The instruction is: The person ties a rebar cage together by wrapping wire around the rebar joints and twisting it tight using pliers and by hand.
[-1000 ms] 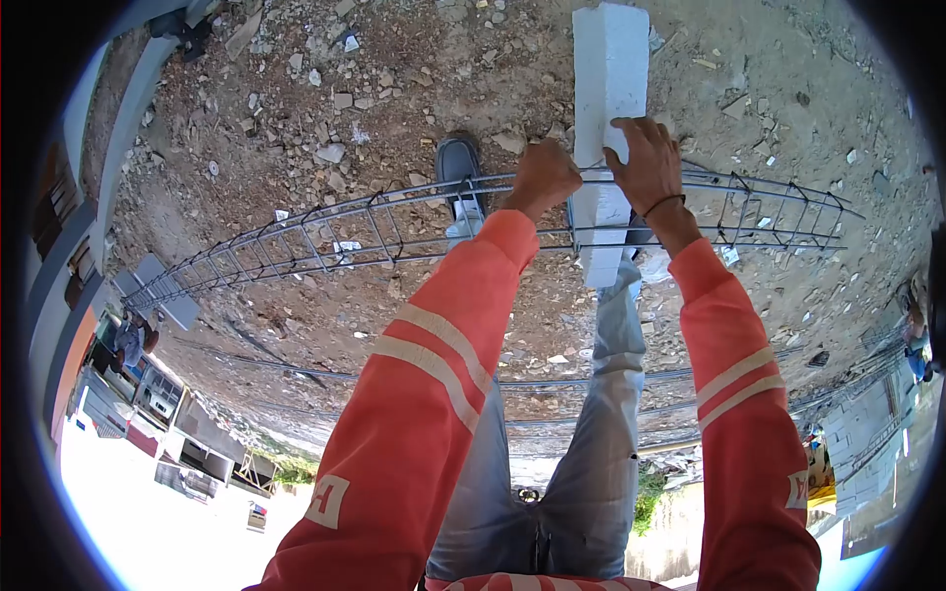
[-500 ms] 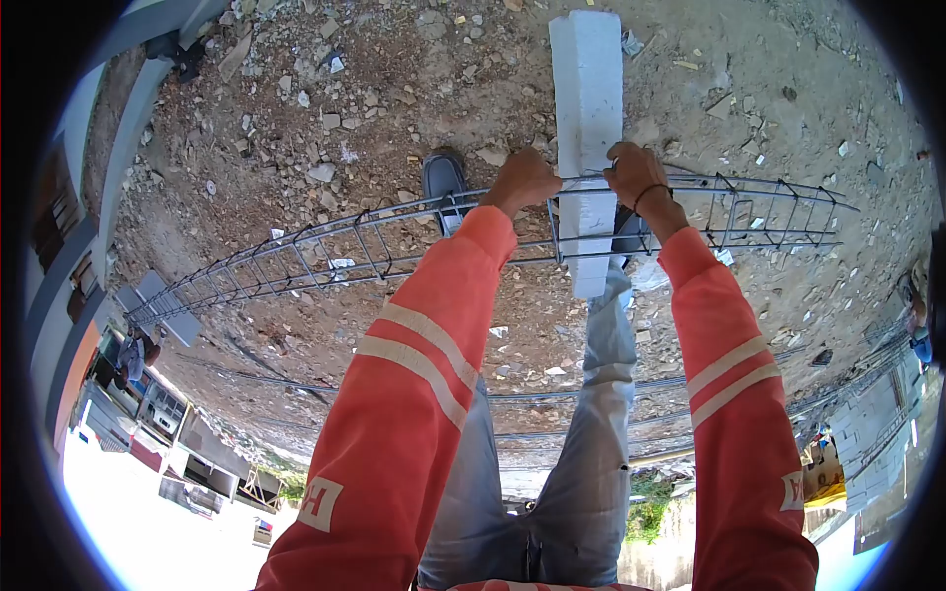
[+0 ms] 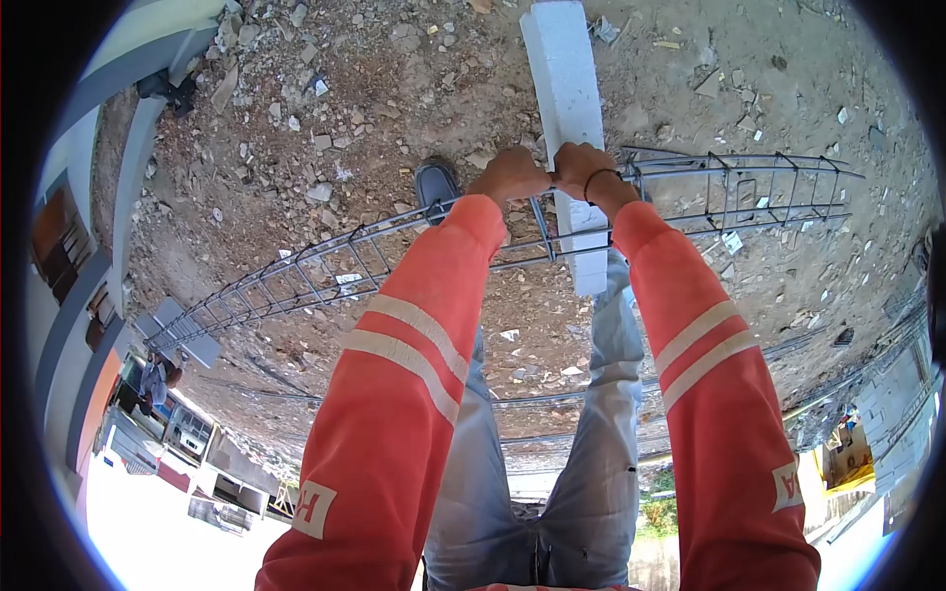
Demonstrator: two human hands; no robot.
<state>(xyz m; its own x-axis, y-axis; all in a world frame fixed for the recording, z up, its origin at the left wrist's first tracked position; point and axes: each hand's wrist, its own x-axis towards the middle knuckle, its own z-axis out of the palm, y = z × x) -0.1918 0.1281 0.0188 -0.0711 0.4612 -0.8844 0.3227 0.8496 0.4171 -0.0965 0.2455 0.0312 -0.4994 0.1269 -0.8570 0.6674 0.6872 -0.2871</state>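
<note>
Just beneath our two hands ran a long rebar cage [image 3: 543,231], crossing from far out on the left to well out on the right, with stirrups [image 3: 725,189] set along its bars. Our left hand [image 3: 510,177] and right hand [image 3: 587,174] met knuckle side up at the cage's upper bars, touching or nearly so, both with fingers curled inward. What the fingertips pinched, if anything, we could not tell, because the backs of the hands hid it. A dark wristband [image 3: 594,184] circled our right wrist, and our red sleeves [image 3: 394,394] carried two pale stripes each.

Under the cage, between and partly behind our hands, lay a pale concrete block [image 3: 564,74], reaching forward past them and back toward our jeans [image 3: 589,473]. One grey shoe [image 3: 434,185] showed just left of the left hand, its near edge covered by the cage. Beyond both hands spread rough ground [image 3: 660,89] strewn with stones and bits of rubble. Far to the left of our hands, the cage's end met a flat grey panel [image 3: 202,350], near which a person [image 3: 156,382] was visible. Closer to us than the hands, lengths of rebar [image 3: 537,400] crossed behind our legs.
</note>
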